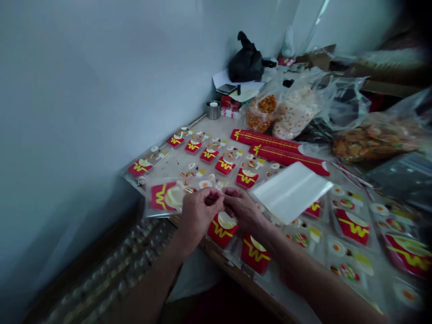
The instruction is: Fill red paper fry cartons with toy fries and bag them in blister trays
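A clear plastic packet (pixel 180 198) is held above the table's near left edge. Inside it lie a red fries-box shape with a yellow zigzag and several small food-shaped pieces. My left hand (pixel 197 218) pinches the packet near its right end. My right hand (pixel 245 209) meets it there, fingertips pressed together at the same end; the exact grip is partly hidden. Just beyond my right hand lies a stack of flat clear bags (pixel 292 191). Similar filled packets (pixel 248 175) lie in rows around both hands, and a red fries-box piece (pixel 221 231) shows below them.
Long stacks of red pieces (pixel 286 157) lie across the table. Bags of small orange pieces (pixel 261 114), egg-like pieces (pixel 297 110) and mixed pieces (pixel 371 139) stand behind. A metal cup (pixel 213 110) and black bag (pixel 246 60) sit near the wall (pixel 118 67).
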`<state>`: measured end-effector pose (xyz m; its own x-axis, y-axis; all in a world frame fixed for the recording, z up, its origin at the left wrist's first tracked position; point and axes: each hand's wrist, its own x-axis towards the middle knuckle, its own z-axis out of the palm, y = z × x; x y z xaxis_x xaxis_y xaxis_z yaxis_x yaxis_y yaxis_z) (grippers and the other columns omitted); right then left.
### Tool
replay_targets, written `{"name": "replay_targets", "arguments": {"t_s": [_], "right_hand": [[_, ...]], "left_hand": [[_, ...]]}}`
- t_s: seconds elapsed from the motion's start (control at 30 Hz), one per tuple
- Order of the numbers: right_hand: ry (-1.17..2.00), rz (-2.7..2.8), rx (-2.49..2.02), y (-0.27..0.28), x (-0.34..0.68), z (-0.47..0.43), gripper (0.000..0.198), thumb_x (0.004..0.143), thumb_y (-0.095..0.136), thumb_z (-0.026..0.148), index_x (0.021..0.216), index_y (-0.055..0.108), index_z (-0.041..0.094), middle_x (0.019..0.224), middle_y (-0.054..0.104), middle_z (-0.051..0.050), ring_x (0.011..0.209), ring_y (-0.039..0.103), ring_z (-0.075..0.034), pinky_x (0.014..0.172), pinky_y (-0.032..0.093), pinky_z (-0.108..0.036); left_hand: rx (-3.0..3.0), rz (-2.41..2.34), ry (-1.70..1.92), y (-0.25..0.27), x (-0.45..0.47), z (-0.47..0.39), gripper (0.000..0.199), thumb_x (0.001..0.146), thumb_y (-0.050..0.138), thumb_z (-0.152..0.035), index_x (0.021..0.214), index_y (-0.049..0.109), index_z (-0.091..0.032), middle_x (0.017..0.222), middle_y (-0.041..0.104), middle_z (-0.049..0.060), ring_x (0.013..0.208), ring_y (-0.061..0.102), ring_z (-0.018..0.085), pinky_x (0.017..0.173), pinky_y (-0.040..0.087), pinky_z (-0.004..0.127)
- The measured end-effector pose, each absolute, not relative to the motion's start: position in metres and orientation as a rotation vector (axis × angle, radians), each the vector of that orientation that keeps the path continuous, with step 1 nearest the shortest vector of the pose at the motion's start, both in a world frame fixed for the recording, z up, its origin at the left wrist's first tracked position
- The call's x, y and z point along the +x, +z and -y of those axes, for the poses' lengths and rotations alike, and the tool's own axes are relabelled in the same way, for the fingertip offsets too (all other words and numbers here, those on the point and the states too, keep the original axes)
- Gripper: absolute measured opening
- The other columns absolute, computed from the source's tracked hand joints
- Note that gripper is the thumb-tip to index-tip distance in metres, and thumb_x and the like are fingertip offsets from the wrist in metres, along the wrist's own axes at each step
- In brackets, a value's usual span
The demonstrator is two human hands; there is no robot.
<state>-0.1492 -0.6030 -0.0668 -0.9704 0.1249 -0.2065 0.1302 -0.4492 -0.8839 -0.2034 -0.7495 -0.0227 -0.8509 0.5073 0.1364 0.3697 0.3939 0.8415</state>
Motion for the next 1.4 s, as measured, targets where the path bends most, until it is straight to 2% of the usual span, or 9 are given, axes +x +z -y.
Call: {"name": "replay_targets", "arguments": {"t_s": [0.13, 0.2, 0.47, 0.7, 0.83, 1.0, 1.17, 1.3, 1.4], "right_hand": [[-2.537, -1.613, 0.251, -0.069, -0.168, 0.589, 0.027, 0.074, 0.084, 0.039, 0.081, 0.071, 0.016, 0.056, 0.052, 0.007, 0.04, 0.032, -0.003, 0.039, 0.017, -0.021], [-2.512, -1.575, 0.204, -0.069, -0.191, 0.589, 0.032, 0.07, 0.086, 0.041, 0.078, 0.068, 0.016, 0.057, 0.051, 0.007, 0.04, 0.031, -0.002, 0.039, 0.018, -0.021], [-2.39, -2.384, 0.493, -0.042, -0.255, 0.584, 0.039, 0.086, 0.07, 0.048, 0.114, 0.064, 0.021, 0.106, 0.07, -0.004, 0.059, 0.062, -0.009, 0.048, 0.039, -0.021], [-2.005, -2.833, 0.631, -0.045, -0.112, 0.563, 0.02, 0.085, 0.071, 0.031, 0.103, 0.073, 0.022, 0.09, 0.072, -0.002, 0.068, 0.061, -0.014, 0.062, 0.048, -0.027], [-1.952, -3.219, 0.036, -0.026, -0.061, 0.596, 0.018, 0.091, 0.061, 0.021, 0.104, 0.071, 0.028, 0.098, 0.074, -0.002, 0.084, 0.068, -0.017, 0.073, 0.053, -0.029], [-1.494, -3.285, -0.71, -0.022, -0.01, 0.614, 0.026, 0.093, 0.054, 0.022, 0.116, 0.066, 0.025, 0.101, 0.076, -0.004, 0.084, 0.071, -0.017, 0.068, 0.055, -0.028], [-1.435, -3.236, -0.176, -0.028, 0.046, 0.572, 0.025, 0.094, 0.057, 0.02, 0.115, 0.068, 0.029, 0.092, 0.074, -0.002, 0.076, 0.07, -0.016, 0.066, 0.056, -0.028], [-1.116, -3.562, 0.501, -0.013, 0.044, 0.489, 0.046, 0.094, 0.065, 0.032, 0.14, 0.057, 0.027, 0.126, 0.068, -0.012, 0.11, 0.067, -0.027, 0.09, 0.057, -0.042], [-0.797, -3.747, 0.984, 0.011, -0.003, 0.422, 0.074, 0.084, 0.078, 0.043, 0.148, 0.049, 0.017, 0.149, 0.049, -0.022, 0.14, 0.044, -0.038, 0.113, 0.038, -0.058]], "left_hand": [[1.254, -2.729, 1.038, -0.016, -0.245, 0.806, 0.101, 0.058, 0.091, -0.055, 0.147, 0.053, -0.027, 0.132, 0.067, 0.011, 0.117, 0.064, 0.031, 0.104, 0.051, 0.046], [1.451, -2.715, 0.669, -0.013, -0.268, 0.828, 0.112, 0.056, 0.091, -0.056, 0.154, 0.043, -0.03, 0.143, 0.058, 0.012, 0.13, 0.055, 0.035, 0.112, 0.043, 0.051], [0.936, -2.994, 0.14, -0.033, -0.392, 0.845, 0.091, 0.076, 0.073, -0.053, 0.156, 0.041, -0.024, 0.153, 0.05, 0.013, 0.141, 0.046, 0.037, 0.114, 0.04, 0.046], [0.975, -3.16, 0.585, -0.04, -0.366, 0.771, 0.069, 0.094, 0.053, -0.058, 0.146, 0.051, -0.014, 0.146, 0.058, 0.019, 0.133, 0.055, 0.04, 0.109, 0.043, 0.052], [1.606, -2.639, 0.872, -0.026, -0.271, 0.633, 0.036, 0.095, 0.057, -0.049, 0.111, 0.074, -0.021, 0.112, 0.076, 0.01, 0.107, 0.069, 0.026, 0.098, 0.048, 0.036], [1.463, -2.593, 0.648, -0.034, -0.217, 0.473, 0.062, 0.069, 0.083, -0.06, 0.102, 0.074, -0.009, 0.106, 0.073, 0.022, 0.103, 0.066, 0.034, 0.086, 0.047, 0.038], [1.367, -2.555, 0.61, -0.042, -0.234, 0.439, 0.033, 0.074, 0.082, -0.044, 0.084, 0.078, -0.012, 0.081, 0.074, 0.014, 0.078, 0.066, 0.025, 0.071, 0.043, 0.033], [1.478, -2.572, 0.769, -0.025, -0.251, 0.46, 0.033, 0.087, 0.068, -0.045, 0.09, 0.081, -0.014, 0.091, 0.076, 0.014, 0.088, 0.066, 0.024, 0.073, 0.04, 0.032], [1.518, -2.529, 0.857, -0.001, -0.262, 0.493, 0.031, 0.089, 0.065, -0.044, 0.09, 0.082, -0.018, 0.082, 0.076, 0.008, 0.078, 0.065, 0.019, 0.068, 0.039, 0.028]]}}
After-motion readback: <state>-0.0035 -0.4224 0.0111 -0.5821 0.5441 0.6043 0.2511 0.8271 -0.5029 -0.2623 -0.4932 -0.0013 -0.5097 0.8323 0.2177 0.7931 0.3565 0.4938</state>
